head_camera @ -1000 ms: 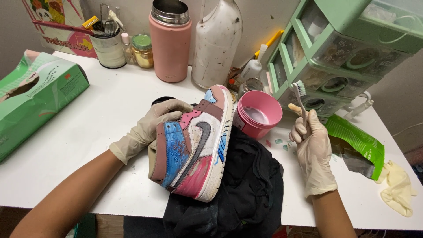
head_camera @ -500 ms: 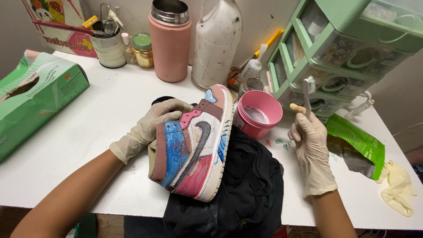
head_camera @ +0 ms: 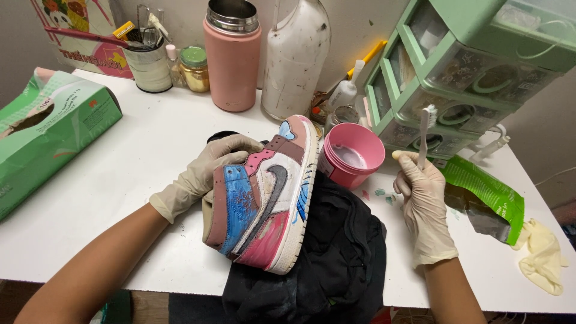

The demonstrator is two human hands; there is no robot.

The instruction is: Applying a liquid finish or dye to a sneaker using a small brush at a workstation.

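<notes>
At the bench (head_camera: 114, 180), we see the gloved left hand (head_camera: 204, 171) wrapped around the heel and collar of a multicoloured high-top sneaker (head_camera: 270, 195), fingers curled closed over the top edge; the shoe stands on its side, sole turned to the right, resting partly on a black cloth (head_camera: 342, 252) that hangs over the near edge. Just beyond the toe sits a pink bowl (head_camera: 354, 153) with a film of pale liquid in it. What has changed in the last second is on the right: the gloved right hand (head_camera: 423, 198), which had a small white-headed brush (head_camera: 425, 129) close by the bowl's rim, has lifted it and drawn it away, so the brush now stands nearly upright, bristles up, against the green drawer unit (head_camera: 456, 72). We judge that the brush is freshly wetted and held clear of the shoe, not yet touching it. That hand is closed around the lower handle, thumb up, wrist low on the bench. The left forearm reaches in from the lower left, bent inward at the wrist.
</notes>
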